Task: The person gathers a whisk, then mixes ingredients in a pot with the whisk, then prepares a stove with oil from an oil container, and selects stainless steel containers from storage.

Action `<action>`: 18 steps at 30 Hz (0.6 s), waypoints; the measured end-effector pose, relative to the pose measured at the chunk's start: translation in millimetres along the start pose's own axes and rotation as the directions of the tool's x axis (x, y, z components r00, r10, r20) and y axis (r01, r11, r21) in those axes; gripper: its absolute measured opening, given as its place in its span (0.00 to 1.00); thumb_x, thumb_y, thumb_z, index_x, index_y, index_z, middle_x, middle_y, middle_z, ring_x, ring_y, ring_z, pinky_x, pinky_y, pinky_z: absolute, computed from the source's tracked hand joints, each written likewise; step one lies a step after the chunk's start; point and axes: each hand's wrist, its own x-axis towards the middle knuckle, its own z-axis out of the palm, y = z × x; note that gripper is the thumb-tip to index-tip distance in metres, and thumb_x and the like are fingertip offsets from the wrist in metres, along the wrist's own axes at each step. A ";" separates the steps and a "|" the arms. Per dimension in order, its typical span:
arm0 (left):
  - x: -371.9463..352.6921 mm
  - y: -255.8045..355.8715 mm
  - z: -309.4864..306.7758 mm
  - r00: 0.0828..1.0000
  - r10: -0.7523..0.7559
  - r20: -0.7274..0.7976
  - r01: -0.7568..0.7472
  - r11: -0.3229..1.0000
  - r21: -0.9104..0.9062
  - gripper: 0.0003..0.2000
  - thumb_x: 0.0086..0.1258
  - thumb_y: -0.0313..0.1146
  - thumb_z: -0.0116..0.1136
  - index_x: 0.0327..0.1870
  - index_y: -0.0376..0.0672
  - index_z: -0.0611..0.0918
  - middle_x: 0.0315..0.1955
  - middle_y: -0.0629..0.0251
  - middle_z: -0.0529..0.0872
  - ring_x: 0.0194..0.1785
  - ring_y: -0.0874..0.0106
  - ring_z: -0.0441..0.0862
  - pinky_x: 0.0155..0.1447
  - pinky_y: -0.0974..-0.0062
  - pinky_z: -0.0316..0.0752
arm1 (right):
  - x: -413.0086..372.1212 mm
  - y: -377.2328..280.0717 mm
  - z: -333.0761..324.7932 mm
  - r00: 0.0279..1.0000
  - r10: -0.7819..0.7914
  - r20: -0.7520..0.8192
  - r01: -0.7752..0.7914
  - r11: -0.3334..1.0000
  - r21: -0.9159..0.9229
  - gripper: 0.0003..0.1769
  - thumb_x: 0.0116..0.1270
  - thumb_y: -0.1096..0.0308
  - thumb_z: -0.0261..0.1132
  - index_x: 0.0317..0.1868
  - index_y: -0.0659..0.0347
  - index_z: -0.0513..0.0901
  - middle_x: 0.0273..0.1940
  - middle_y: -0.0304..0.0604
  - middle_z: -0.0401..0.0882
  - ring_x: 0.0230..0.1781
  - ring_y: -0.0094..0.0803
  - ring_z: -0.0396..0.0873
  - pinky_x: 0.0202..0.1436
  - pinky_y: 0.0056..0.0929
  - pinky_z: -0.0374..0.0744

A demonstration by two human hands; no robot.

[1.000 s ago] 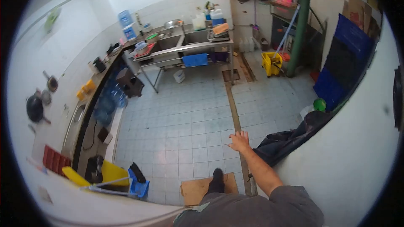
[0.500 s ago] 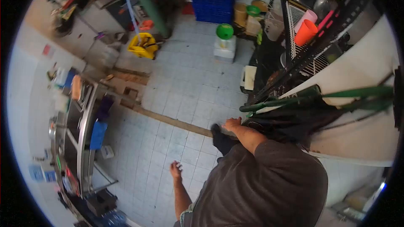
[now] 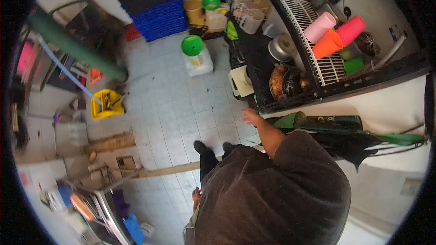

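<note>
My right hand [image 3: 250, 116] is stretched forward over the tiled floor, fingers apart and holding nothing. It is close to the lower corner of a black metal rack [image 3: 290, 104]. Beside that forearm, a green and black folded fabric item [image 3: 327, 124] leans along the white wall. My left hand [image 3: 196, 194] hangs low at my side, partly hidden by my shirt; its fingers look loosely apart, with nothing seen in them. A white chopping board-like slab [image 3: 241, 81] stands at the foot of the rack, ahead of my right hand.
Ahead is a white container with a green top [image 3: 193, 45]. Blue crates [image 3: 159, 18] are stacked at the back. A yellow mop bucket [image 3: 107, 104] stands left. Plastic cups [image 3: 328, 44] and pots [image 3: 281, 48] fill the rack. A metal table [image 3: 109, 218] is lower left.
My view has turned right and I have stepped forward, so the rack looks nearer. My left hand has drawn back toward my body. My right hand's fingers have spread.
</note>
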 end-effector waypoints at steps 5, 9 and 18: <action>85.8 -22.2 -124.1 0.919 -0.217 0.330 0.316 0.905 -0.285 0.18 0.64 0.47 0.49 0.47 0.43 0.76 0.38 0.58 0.81 0.44 0.60 0.78 0.43 0.60 0.73 | 15.3 -35.9 -21.0 0.986 -0.139 -0.087 0.150 0.557 0.817 0.24 0.60 0.53 0.59 0.55 0.53 0.69 0.57 0.38 0.69 0.50 0.40 0.74 0.55 0.43 0.68; 179.6 -10.2 -242.1 0.630 -0.727 0.273 0.771 0.540 -0.337 0.17 0.62 0.50 0.50 0.46 0.51 0.72 0.34 0.64 0.79 0.32 0.63 0.75 0.29 0.62 0.64 | 23.6 -81.9 -48.4 0.932 -0.130 -0.339 0.333 -0.067 0.941 0.24 0.65 0.50 0.51 0.57 0.54 0.66 0.57 0.39 0.68 0.53 0.41 0.72 0.57 0.44 0.67; 289.9 73.6 -363.4 0.585 -0.724 0.366 0.811 0.516 -0.276 0.14 0.66 0.47 0.46 0.44 0.49 0.74 0.39 0.65 0.76 0.34 0.70 0.73 0.32 0.64 0.66 | 144.0 -76.1 -169.4 0.760 0.110 -0.640 0.616 -0.438 0.655 0.21 0.67 0.56 0.49 0.54 0.60 0.68 0.46 0.45 0.76 0.43 0.40 0.76 0.45 0.38 0.76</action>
